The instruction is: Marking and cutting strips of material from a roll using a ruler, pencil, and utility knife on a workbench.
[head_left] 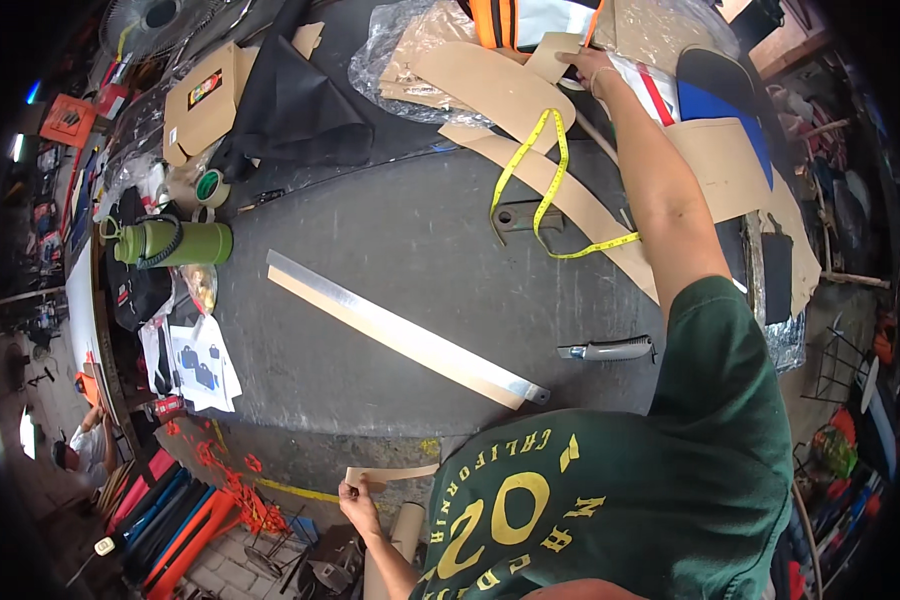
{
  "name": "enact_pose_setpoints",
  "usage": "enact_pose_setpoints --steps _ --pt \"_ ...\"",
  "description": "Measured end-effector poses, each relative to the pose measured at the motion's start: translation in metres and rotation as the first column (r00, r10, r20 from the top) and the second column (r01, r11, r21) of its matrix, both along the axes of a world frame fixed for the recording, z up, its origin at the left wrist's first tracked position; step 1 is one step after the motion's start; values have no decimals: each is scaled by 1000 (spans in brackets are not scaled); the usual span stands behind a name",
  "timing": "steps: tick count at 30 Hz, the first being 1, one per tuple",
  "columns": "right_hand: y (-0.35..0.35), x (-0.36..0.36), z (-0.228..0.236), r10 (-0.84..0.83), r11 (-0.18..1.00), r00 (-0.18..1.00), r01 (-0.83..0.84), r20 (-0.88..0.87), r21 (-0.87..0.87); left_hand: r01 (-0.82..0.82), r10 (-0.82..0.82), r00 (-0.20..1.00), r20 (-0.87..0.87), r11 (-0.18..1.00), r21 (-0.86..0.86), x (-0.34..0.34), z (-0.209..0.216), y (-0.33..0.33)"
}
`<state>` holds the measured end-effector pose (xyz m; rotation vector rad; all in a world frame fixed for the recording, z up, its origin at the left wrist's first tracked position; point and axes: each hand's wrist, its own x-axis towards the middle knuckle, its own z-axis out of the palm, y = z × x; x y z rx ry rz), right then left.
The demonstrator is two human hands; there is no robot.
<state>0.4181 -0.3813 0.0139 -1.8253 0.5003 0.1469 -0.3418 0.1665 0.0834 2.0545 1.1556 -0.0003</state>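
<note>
Meanwhile both hands pinch cardboard strips: left (355, 495) (low), right (585, 65).

One head-worn fisheye cam, looking steeply down from above onto a grey table (410, 260) and the wearer's green shirt (670, 470). Close range; edges bend toward the dark rim. No 2nd view.

We note long metal straightedge (407, 342) mid-table | utility knife (607, 350) beside its end | yellow tape measure (547, 190) draped farther off | green bottle (168, 243), tape roll (211, 187) at left
</note>
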Motion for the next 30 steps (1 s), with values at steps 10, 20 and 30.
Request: enact_pose_setpoints --steps 10,20,30 --pt "-47 -14 156 185 815 667 305 721 -492 140 -153 964 217 987 72 68 20 3" --pt "252 -318 277 560 806 539 -529 629 -264 307 154 823 547 689 -656 141 65 -4" --pt "565 -626 232 912 52 34 -998 409 -31 496 308 503 808 663 -561 -28 113 133"
